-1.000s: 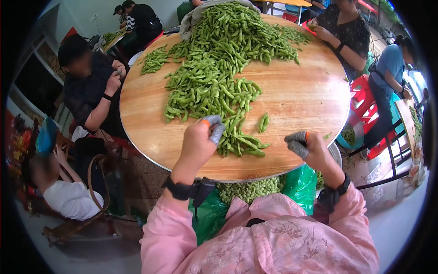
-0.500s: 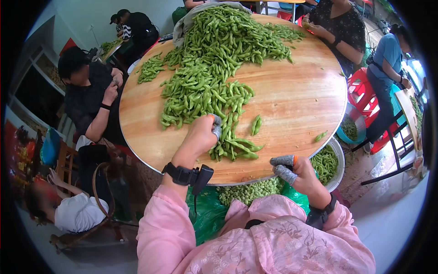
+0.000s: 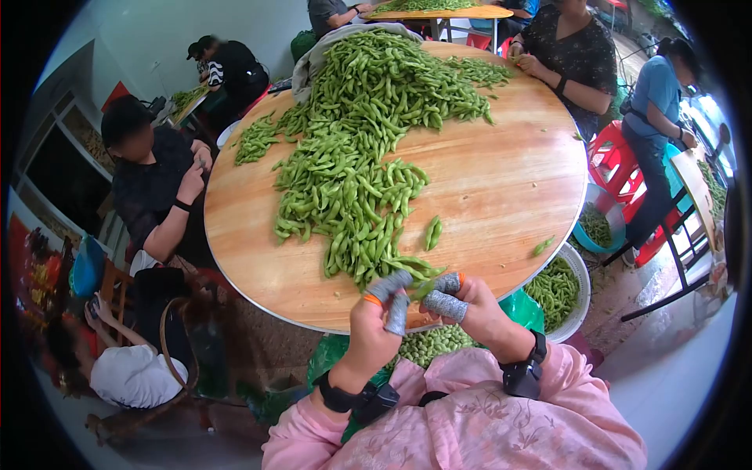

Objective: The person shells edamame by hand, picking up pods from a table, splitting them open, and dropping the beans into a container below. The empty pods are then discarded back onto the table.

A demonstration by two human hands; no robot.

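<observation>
Above the near edge of the round wooden table, my two hands come close together. Grey covers with orange bands wrap the thumb and forefinger of each. My right hand (image 3: 479,313) pinches a green soybean pod (image 3: 423,291) between its covered fingertips. My left hand (image 3: 373,323) faces it from the left, thumb and forefinger curved toward each other near the same pod; what they hold, if anything, is blurred. Right behind my hands lies the front of a long heap of soybean pods (image 3: 348,184). A separate pod (image 3: 433,233) rests on the wood.
The table (image 3: 501,180) has a rim curving in front of me. Below it are shelled beans (image 3: 435,345) over green plastic, a white basket (image 3: 581,301) of pods and a blue basin (image 3: 603,239). Other people sit around, with red stools (image 3: 615,160) at right.
My left hand has come back from the heap toward me and right. My right hand has moved left to meet it, and a pod now shows at its fingertips. The view has shifted slightly.
</observation>
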